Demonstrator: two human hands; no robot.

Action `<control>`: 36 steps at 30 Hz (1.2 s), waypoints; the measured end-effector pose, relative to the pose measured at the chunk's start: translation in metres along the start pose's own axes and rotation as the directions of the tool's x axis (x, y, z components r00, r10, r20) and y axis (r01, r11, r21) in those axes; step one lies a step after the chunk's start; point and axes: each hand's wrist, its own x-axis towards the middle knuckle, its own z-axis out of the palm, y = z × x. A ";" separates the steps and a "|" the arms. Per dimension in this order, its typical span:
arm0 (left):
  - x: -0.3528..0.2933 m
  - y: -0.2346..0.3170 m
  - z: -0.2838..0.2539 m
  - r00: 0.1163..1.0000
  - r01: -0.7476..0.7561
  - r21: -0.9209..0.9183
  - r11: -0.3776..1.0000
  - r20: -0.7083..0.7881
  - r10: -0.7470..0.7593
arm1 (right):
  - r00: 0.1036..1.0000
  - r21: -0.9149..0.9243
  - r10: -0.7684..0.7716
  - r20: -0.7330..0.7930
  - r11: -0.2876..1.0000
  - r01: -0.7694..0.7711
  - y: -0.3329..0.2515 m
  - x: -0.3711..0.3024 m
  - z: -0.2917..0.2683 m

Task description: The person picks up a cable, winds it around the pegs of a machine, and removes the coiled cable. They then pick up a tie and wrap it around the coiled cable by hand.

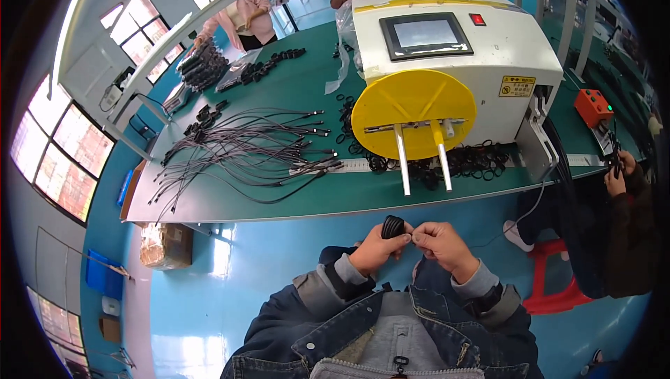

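a carton (pixel 165 246) sits on the floor below the near left corner of the table (pixel 307 75). a stack (pixel 202 66) of dark, bagged items lies by the table's far left corner; a person in pink (pixel 241 19) stands beside it at the far edge. loose cables (pixel 241 150) spread over the left part of the table, between the left edge and the machine, ends pointing both ways.

the left hand (pixel 375 253) is closed around a black coil (pixel 393 227), gripping it upright between thumb and fingers. the coil is off the table, just outside the middle of the near edge. the right hand (pixel 444 245) is just beside it, thumb and forefinger pinched together; what they pinch is too small to tell.

a white machine (pixel 481 65) stands right of the table's middle. its yellow disc (pixel 401 103) carries two rods toward the near edge. black rings (pixel 488 162) lie below the disc. a red stool (pixel 555 278) stands off the near edge, beside a seated co-worker.
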 end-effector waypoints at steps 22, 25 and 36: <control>-0.011 -0.003 -0.014 0.991 -0.123 0.149 0.981 -0.024 0.128 | 0.988 0.079 0.043 -0.145 0.996 -0.032 0.009 0.002 0.024; -0.007 -0.009 -0.018 0.987 -0.136 0.252 0.958 -0.048 0.153 | 0.991 0.005 -0.004 -0.131 1.000 0.005 0.013 0.005 0.019; -0.001 0.007 -0.031 0.978 -0.194 0.346 0.918 -0.006 0.209 | 0.986 -0.136 -0.072 0.153 0.986 0.093 0.010 -0.003 0.026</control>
